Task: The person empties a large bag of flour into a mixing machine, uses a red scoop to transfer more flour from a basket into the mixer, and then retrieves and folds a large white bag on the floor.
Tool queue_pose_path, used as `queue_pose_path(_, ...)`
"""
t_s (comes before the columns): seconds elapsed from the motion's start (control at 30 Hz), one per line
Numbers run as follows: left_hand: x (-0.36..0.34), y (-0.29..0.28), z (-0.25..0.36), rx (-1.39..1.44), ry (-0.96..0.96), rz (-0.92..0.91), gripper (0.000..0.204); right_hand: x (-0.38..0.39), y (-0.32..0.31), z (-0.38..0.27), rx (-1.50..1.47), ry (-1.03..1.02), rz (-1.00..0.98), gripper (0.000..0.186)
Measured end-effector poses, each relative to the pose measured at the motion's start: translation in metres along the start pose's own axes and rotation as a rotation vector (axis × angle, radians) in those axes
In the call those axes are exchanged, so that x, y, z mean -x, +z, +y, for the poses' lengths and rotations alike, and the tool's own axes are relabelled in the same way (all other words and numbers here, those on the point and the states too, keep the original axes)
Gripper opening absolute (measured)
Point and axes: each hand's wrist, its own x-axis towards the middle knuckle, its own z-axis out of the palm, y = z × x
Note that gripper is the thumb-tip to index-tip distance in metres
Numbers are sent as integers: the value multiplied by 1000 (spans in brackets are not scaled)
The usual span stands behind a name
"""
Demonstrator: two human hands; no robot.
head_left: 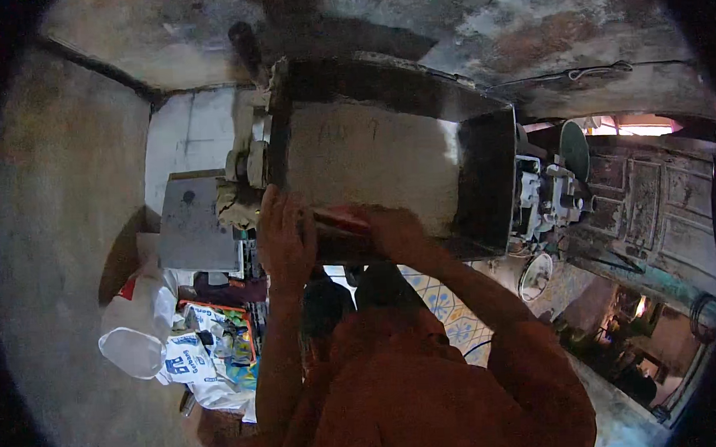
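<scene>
A dim room with stained walls (76, 180) is seen. A dark rectangular trough with a pale bottom (488, 178) is set in front of the person. At its near side, a slim red object (340, 219) is gripped by the right hand (394, 234). The left hand (285, 236) is placed at the near left corner, fingers extended; whether the rim is gripped cannot be told. White machinery (544, 195) is seen to the right, plastic bags (192, 362) to the lower left.
</scene>
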Motion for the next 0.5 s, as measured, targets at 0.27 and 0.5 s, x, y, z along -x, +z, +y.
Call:
queue_pose_path(0.27, 4, 1, -2, -4, -37, 26, 34, -56, -29, 5, -95, -36, 136, 36)
queue_pose_path(0.5, 5, 4, -1, 23, -62, 4, 35, -45, -48, 111, 102, 272, 531, 34)
